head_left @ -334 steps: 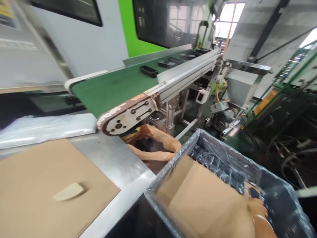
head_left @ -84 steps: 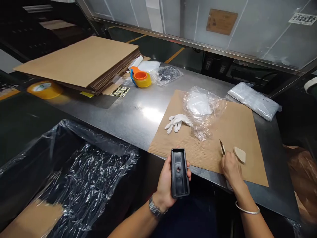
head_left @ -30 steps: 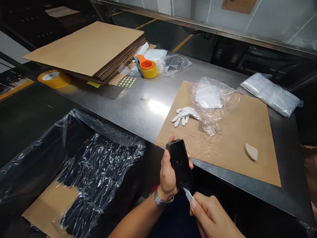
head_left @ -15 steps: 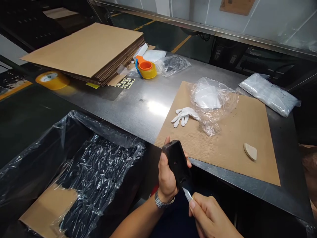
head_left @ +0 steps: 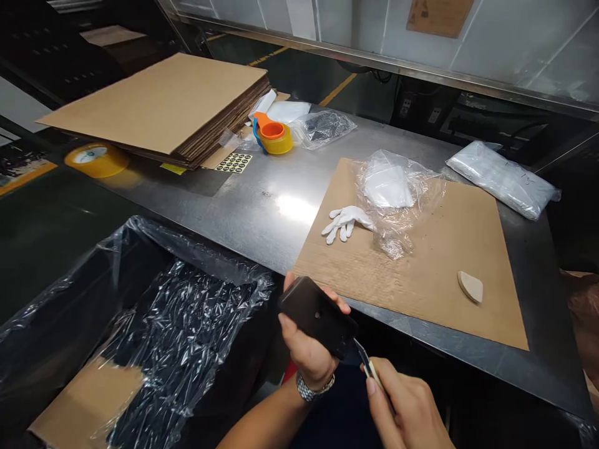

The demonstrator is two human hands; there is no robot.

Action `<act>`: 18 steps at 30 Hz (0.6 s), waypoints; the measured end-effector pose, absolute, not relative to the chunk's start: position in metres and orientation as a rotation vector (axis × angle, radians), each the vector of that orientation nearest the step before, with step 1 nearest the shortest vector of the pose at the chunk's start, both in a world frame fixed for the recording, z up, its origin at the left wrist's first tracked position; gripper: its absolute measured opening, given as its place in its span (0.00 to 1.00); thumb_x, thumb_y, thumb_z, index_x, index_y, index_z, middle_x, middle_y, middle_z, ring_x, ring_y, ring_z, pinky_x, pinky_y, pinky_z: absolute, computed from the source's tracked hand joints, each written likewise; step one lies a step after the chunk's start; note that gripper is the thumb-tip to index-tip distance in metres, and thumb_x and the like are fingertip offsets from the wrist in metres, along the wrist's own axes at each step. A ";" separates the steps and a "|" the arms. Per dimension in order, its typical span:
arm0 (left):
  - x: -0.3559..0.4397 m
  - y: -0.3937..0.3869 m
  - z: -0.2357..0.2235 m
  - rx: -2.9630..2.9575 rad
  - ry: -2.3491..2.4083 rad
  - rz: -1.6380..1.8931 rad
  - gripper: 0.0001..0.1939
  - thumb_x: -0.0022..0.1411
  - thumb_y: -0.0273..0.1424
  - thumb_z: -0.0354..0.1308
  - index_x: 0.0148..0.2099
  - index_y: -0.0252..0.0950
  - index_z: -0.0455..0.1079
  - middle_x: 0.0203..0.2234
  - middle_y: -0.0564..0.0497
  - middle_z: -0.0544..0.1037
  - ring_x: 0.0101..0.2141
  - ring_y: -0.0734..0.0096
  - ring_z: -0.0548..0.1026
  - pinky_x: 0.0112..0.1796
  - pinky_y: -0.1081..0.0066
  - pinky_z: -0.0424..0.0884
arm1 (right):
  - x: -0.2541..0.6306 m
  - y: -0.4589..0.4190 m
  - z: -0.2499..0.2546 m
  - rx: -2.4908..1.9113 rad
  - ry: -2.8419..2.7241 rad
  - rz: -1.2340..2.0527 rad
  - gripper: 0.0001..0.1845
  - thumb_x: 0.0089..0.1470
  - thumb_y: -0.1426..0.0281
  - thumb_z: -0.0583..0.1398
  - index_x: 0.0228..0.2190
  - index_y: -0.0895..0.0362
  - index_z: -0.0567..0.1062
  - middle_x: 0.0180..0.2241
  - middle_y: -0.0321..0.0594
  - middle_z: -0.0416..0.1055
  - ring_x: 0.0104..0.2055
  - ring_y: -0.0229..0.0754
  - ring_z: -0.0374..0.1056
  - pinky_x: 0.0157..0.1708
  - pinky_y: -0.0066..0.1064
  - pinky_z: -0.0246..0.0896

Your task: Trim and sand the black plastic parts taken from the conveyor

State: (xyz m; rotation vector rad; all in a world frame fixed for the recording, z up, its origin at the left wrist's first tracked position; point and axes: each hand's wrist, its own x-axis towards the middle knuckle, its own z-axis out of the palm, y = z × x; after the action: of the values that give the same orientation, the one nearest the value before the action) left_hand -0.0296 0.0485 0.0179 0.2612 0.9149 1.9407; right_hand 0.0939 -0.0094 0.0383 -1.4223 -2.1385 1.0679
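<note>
Your left hand (head_left: 311, 352) reached up from below, palm turned upward and thumb along the near side, its grip clamped around the black part (head_left: 316, 315) just off the front edge of the bench (head_left: 243, 218). The part slanted down to the right, with 1 small hole showing, and a metal watch (head_left: 314, 388) circled your wrist. Your right hand (head_left: 405, 396) angled in from the lower right, its grip closed on the knife (head_left: 369, 369), the blade tip at the part's lower end. Beyond your 2 hands, a white glove (head_left: 346, 221) and a beige piece (head_left: 470, 287) lay on the cardboard sheet (head_left: 435, 268).
</note>
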 end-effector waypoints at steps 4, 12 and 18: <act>-0.031 0.049 0.018 0.288 0.918 2.023 0.22 0.60 0.47 0.40 0.54 0.52 0.61 0.23 0.52 0.74 0.20 0.68 0.71 0.23 0.68 0.68 | 0.092 -0.015 0.029 -1.168 -2.398 0.029 0.09 0.53 0.79 0.54 0.37 0.66 0.72 0.15 0.31 0.62 0.15 0.31 0.56 0.17 0.27 0.45; -0.035 0.048 0.018 0.414 0.926 2.126 0.23 0.58 0.48 0.41 0.54 0.53 0.61 0.25 0.53 0.74 0.20 0.68 0.71 0.21 0.68 0.68 | 0.086 -0.018 0.024 -1.132 -2.490 -0.322 0.11 0.52 0.80 0.55 0.36 0.68 0.75 0.12 0.29 0.56 0.13 0.29 0.53 0.16 0.28 0.42; -0.035 0.045 0.024 0.418 0.972 2.088 0.21 0.58 0.49 0.44 0.53 0.57 0.61 0.26 0.55 0.74 0.22 0.70 0.71 0.25 0.68 0.68 | 0.084 -0.019 0.023 -1.128 -2.524 -0.276 0.11 0.52 0.81 0.54 0.35 0.68 0.75 0.12 0.30 0.57 0.13 0.30 0.54 0.16 0.28 0.42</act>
State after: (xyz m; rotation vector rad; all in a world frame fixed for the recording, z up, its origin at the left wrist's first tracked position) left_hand -0.0355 0.0445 0.0235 0.4179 0.9721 2.0881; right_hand 0.0839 -0.0189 0.0232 -1.1277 -2.5240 -0.2761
